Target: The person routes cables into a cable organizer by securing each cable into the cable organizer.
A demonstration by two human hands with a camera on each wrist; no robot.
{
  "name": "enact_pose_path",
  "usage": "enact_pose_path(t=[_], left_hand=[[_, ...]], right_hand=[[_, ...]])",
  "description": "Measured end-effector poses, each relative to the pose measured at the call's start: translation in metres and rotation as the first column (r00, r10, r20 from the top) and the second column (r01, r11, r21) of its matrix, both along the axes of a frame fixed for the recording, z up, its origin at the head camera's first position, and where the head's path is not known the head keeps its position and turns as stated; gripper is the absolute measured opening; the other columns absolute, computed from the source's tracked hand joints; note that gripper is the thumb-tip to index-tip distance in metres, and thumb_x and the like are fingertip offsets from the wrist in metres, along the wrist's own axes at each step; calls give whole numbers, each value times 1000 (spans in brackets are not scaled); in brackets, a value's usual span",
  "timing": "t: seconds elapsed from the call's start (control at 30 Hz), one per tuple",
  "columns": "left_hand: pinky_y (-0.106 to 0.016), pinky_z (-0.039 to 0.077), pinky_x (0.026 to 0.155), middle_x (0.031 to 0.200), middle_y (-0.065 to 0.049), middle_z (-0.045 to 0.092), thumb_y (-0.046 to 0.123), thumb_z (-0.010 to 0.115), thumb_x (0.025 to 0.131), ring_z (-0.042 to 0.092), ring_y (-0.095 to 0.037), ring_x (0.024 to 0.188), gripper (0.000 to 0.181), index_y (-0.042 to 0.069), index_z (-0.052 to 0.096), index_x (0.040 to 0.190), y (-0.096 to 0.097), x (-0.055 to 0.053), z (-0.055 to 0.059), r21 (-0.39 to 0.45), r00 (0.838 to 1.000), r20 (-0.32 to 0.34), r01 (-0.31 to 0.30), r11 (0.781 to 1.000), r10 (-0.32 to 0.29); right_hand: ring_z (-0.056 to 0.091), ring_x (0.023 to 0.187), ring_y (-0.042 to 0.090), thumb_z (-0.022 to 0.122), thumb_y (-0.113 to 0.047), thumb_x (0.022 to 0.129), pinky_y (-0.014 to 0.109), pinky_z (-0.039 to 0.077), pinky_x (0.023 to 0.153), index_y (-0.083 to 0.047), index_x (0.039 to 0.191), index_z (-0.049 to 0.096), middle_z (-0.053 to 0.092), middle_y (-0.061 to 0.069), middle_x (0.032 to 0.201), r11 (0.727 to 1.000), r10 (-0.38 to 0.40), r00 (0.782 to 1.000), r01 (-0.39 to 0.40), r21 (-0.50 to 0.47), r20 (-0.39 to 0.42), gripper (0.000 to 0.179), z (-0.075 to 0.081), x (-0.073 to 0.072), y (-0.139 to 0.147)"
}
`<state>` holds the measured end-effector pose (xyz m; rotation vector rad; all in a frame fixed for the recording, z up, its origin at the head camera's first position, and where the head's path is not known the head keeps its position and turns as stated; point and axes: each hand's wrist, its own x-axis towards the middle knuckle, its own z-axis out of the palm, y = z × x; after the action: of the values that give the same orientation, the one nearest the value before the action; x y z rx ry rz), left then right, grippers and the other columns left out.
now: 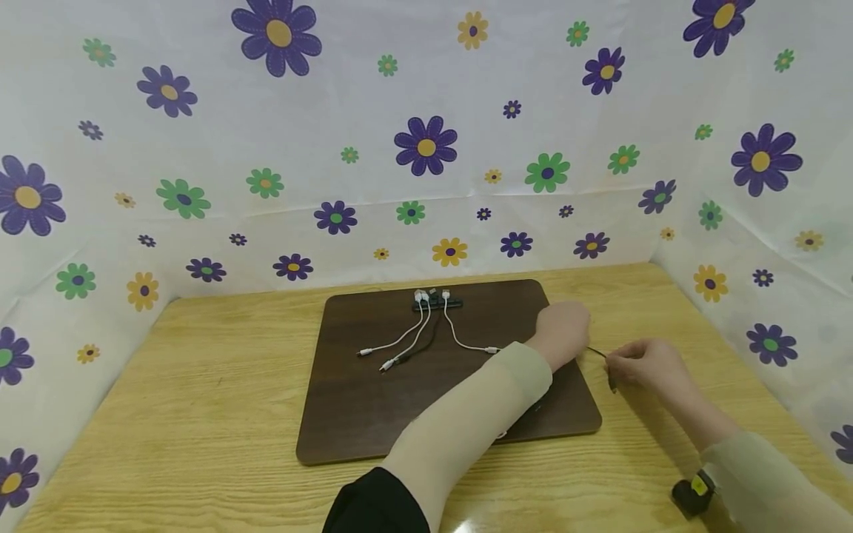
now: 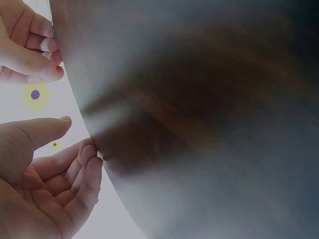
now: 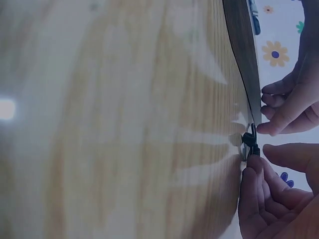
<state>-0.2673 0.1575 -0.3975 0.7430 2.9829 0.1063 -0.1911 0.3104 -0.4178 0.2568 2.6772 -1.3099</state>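
Note:
My left hand (image 1: 565, 329) reaches across over the right edge of a dark brown board (image 1: 373, 400), fingers curled at one end of a thin black cable (image 1: 597, 352). The cable runs nearly straight to my right hand (image 1: 649, 364), which pinches it just off the board's right side. Below the right fingertips hangs a short black end piece (image 1: 612, 382). In the right wrist view a black connector (image 3: 250, 139) shows at the right fingertips. The left wrist view shows the left hand (image 2: 50, 184) with curled fingers and thumb apart; its grip point is mostly hidden.
At the board's back edge lies a black USB hub (image 1: 455, 303). White cables (image 1: 460, 337) and a dark cable (image 1: 429, 339) spread forward from it. A small black device with a yellow mark (image 1: 693, 496) sits by the right wrist. Flowered cloth (image 1: 426, 89) surrounds the wooden table (image 1: 200, 414).

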Motion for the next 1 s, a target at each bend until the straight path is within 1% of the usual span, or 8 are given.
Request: enact_pose_path(t=[0.13, 0.2, 0.27, 0.4, 0.57, 0.77, 0.83, 1.0], left_hand=[[-23, 54, 57, 81, 12, 66, 16, 57, 107, 51, -5, 65, 36, 22, 57, 71, 3, 3, 0, -32, 1000, -7, 15, 999, -15], [-23, 55, 58, 82, 12, 67, 17, 57, 107, 52, -5, 65, 35, 22, 59, 72, 4, 3, 0, -40, 1000, -11, 19, 999, -19], [-23, 57, 59, 84, 12, 69, 17, 56, 108, 54, -4, 66, 34, 23, 61, 74, 5, 2, -1, -45, 1000, -21, 18, 999, -19], [-23, 58, 61, 87, 13, 71, 18, 58, 107, 56, -3, 67, 31, 23, 65, 77, 6, 1, -3, -43, 1000, -17, -6, 999, 5], [-24, 59, 60, 89, 13, 73, 19, 60, 106, 57, -3, 67, 29, 24, 70, 79, 7, 1, -4, -67, 1000, -3, -26, 997, 26], [-23, 60, 63, 96, 13, 75, 27, 59, 108, 63, -2, 75, 23, 28, 76, 94, 7, 3, -3, -76, 1000, -6, -12, 997, 12], [-23, 59, 63, 98, 14, 75, 29, 58, 109, 64, -1, 77, 22, 28, 76, 96, 6, 3, -3, -80, 1000, -6, -9, 997, 9], [-24, 60, 65, 101, 14, 76, 27, 60, 108, 67, -1, 80, 20, 28, 75, 94, 7, 2, -3, -92, 1000, -11, -10, 996, 9]], right_hand=[[69, 74, 6, 74, -16, 99, 30, 64, 72, 11, 107, 77, 80, 15, 98, 996, 23, 999, -21, 84, -22, 29, 1, -1, 0], [69, 74, 6, 76, -16, 98, 30, 64, 72, 10, 105, 78, 80, 17, 98, 993, 34, 999, -31, 115, -29, 28, 1, -1, -1], [68, 73, 7, 77, -16, 97, 30, 63, 70, 9, 104, 78, 80, 16, 95, 989, 48, 998, -42, 141, -34, 26, 2, -1, -2], [66, 72, 8, 78, -17, 95, 27, 57, 66, 6, 99, 79, 79, 11, 88, 983, 58, 998, -52, 178, -32, 23, 3, -2, -3], [67, 72, 9, 80, -16, 93, 27, 57, 66, 5, 96, 79, 79, 13, 90, 980, 58, 998, -51, 193, -28, 21, 4, -1, -5], [70, 74, 10, 80, -14, 93, 28, 59, 67, 4, 96, 78, 79, 18, 95, 981, 59, 998, -53, 188, -27, 19, 5, 0, -7], [71, 75, 11, 80, -15, 93, 29, 59, 68, 4, 96, 78, 79, 19, 95, 981, 57, 998, -51, 189, -25, 19, 6, 0, -7], [72, 77, 13, 81, -15, 93, 31, 60, 70, 6, 100, 77, 79, 21, 97, 981, 51, 999, -46, 191, -18, 22, 6, 0, -7]])
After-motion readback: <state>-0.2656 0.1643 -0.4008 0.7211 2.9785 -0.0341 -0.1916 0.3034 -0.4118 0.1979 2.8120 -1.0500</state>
